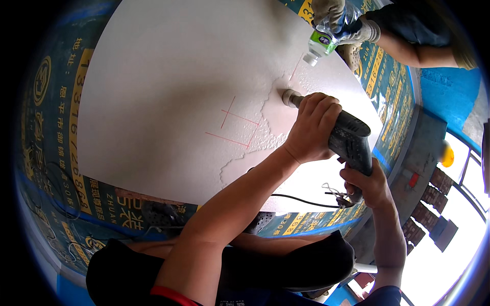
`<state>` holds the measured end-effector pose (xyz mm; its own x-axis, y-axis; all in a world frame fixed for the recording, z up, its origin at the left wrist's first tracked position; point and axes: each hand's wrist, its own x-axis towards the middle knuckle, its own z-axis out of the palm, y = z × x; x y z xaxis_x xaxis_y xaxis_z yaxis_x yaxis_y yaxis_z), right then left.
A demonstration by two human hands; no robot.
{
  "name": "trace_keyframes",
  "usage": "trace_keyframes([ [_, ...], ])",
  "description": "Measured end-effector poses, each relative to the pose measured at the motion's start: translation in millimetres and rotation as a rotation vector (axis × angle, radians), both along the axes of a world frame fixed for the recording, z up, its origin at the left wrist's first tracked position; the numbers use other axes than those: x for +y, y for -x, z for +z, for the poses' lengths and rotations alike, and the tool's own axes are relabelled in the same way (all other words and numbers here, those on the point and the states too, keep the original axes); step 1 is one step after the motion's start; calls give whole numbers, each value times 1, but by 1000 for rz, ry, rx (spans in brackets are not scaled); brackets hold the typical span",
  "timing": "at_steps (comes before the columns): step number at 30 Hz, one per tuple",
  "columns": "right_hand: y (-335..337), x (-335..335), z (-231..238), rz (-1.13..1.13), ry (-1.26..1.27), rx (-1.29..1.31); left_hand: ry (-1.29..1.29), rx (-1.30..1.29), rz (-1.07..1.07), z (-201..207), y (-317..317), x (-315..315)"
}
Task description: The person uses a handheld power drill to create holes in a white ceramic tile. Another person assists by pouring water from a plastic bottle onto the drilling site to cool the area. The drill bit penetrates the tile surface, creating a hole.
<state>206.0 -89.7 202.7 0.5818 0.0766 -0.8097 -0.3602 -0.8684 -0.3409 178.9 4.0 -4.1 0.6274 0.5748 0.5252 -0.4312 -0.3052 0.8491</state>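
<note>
A dark power drill (351,138) with a round metal core bit (291,97) is pressed onto a large white tile (168,86). My left hand (314,126) wraps around the front of the drill body. My right hand (368,184) grips the rear handle. Red lines (236,126) are drawn on the tile just left of the bit. Another person's gloved hands (339,23) tilt a clear plastic bottle (322,42) with a green label, and a thin stream of water falls toward the bit. Water (265,137) spreads over the tile near the bit.
The tile lies on blue printed sheeting (56,153). A black cord (301,200) runs from the drill across the tile's near edge. Stacked bricks (434,204) and a yellow object (447,155) lie at the right. My dark-clothed knees (286,265) are below.
</note>
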Motion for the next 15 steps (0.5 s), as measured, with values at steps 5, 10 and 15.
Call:
trace_keyframes([
  [5,2,6,2,21,1,-16,-4,16,-5,-2,1,2],
  [10,2,11,3,41,12,-12,10,12,1,-1,2,3],
  [15,3,15,4,65,24,-10,30,-4,0,-1,4,7],
])
